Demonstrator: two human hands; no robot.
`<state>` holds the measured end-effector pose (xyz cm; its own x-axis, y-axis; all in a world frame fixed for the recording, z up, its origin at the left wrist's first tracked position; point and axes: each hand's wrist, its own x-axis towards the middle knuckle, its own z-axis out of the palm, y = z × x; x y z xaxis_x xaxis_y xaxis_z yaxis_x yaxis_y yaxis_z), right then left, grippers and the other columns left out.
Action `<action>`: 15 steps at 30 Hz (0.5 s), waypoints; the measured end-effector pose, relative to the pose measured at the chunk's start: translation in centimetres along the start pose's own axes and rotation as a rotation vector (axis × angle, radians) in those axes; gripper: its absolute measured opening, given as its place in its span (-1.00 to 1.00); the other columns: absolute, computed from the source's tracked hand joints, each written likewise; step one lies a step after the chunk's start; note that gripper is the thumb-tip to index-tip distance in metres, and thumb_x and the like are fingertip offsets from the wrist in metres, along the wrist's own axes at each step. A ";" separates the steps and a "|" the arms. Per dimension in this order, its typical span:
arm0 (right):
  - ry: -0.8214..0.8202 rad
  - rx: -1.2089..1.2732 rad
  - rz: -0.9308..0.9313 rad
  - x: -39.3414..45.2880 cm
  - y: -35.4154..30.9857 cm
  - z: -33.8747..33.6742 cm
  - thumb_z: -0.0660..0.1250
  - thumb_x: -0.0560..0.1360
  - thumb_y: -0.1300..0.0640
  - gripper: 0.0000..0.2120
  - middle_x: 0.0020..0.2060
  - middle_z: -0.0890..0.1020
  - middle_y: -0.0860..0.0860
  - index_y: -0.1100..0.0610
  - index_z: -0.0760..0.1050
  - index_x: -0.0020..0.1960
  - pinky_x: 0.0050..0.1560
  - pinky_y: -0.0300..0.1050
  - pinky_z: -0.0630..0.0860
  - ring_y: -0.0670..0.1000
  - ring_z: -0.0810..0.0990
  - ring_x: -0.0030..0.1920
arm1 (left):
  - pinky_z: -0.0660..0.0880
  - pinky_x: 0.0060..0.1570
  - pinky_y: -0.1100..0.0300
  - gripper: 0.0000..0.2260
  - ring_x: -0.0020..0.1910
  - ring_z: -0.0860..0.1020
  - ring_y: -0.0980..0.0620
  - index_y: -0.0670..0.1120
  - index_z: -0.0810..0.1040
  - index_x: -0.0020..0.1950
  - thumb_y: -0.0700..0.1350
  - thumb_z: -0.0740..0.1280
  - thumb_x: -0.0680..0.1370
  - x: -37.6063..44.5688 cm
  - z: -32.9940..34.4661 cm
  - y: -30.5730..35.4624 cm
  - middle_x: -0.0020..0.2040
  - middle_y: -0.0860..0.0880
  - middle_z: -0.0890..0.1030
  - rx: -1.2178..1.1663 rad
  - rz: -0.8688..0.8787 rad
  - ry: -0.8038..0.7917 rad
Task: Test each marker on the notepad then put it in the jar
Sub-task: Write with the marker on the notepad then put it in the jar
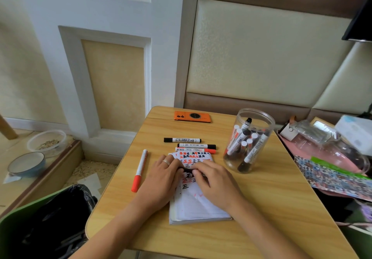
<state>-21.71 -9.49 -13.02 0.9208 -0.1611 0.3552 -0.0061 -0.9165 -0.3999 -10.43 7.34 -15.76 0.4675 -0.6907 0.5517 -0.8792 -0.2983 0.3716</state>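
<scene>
We pinch a dark marker (188,170) between left hand (161,178) and right hand (213,180) fingertips over the notepad (198,206). The jar (248,140), far right, holds many. Four markers (191,145) remain untested on the table (261,208).

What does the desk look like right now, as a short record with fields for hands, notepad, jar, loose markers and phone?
hands: left hand and right hand both grip a dark marker over the notepad
notepad: notepad open, red and black test marks on its upper part
jar: jar clear, lidless, holding many markers
loose markers: three above the notepad, red-capped marker to its left
phone: orange phone at the table's far edge
</scene>
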 end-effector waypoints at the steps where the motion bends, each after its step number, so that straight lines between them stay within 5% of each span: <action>1: 0.008 0.022 0.009 0.0 0.1 -0.1 0.17 0.67 0.00 -0.79 0.02 0.58 -0.18 -0.11 0.52 0.23 -0.06 -0.03 0.56 -0.11 0.55 -0.05 | 0.32 0.01 0.13 -0.81 -0.03 0.34 0.04 -0.02 0.49 0.08 -0.01 0.11 0.68 0.0 0.1 -0.2 -0.01 0.07 0.44 0.000 -0.037 0.009; 4: 0.059 0.147 0.021 0.1 0.2 -0.8 0.19 0.68 0.20 -0.70 0.00 0.54 -0.18 -0.15 0.51 0.25 -0.08 -0.15 0.54 -0.17 0.54 -0.08 | 0.32 0.08 0.16 -0.88 0.05 0.31 0.11 0.01 0.46 0.13 -0.01 0.22 0.63 -0.2 0.6 -0.8 0.11 0.08 0.45 0.013 -0.087 0.000; 10: 0.099 0.550 0.259 0.5 0.3 -1.5 0.07 0.67 0.37 -0.64 -0.19 0.53 -0.07 0.03 0.48 -0.13 -0.34 -0.17 0.41 -0.03 0.45 -0.42 | 0.38 0.23 0.09 -0.84 0.23 0.35 0.05 0.02 0.45 0.21 -0.01 0.22 0.65 -0.2 0.9 -1.0 0.24 0.07 0.44 0.056 -0.119 -0.083; 13: 0.036 0.745 0.384 0.3 0.0 -1.9 0.05 0.69 0.37 -0.60 -0.24 0.63 -0.05 0.09 0.58 -0.08 -0.34 -0.20 0.46 -0.04 0.53 -0.36 | 0.38 0.23 0.09 -0.84 0.23 0.34 0.06 0.03 0.43 0.22 0.00 0.20 0.66 -0.3 0.8 -0.9 0.24 0.07 0.43 0.056 -0.123 -0.085; 15: -0.047 0.948 0.454 0.3 -0.4 -2.1 0.03 0.71 0.37 -0.59 0.00 0.71 0.07 0.11 0.64 0.09 -0.16 -0.12 0.63 0.04 0.68 -0.18 | 0.38 0.23 0.08 -0.85 0.21 0.34 0.06 0.03 0.42 0.21 0.00 0.20 0.66 -0.3 0.8 -0.9 0.23 0.07 0.43 0.053 -0.131 -0.090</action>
<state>-22.21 -9.98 -10.97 0.9230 -0.3844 -0.0187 -0.0655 -0.1090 -0.9919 -9.89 7.26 -16.85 0.5704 -0.6992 0.4310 -0.8160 -0.4224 0.3946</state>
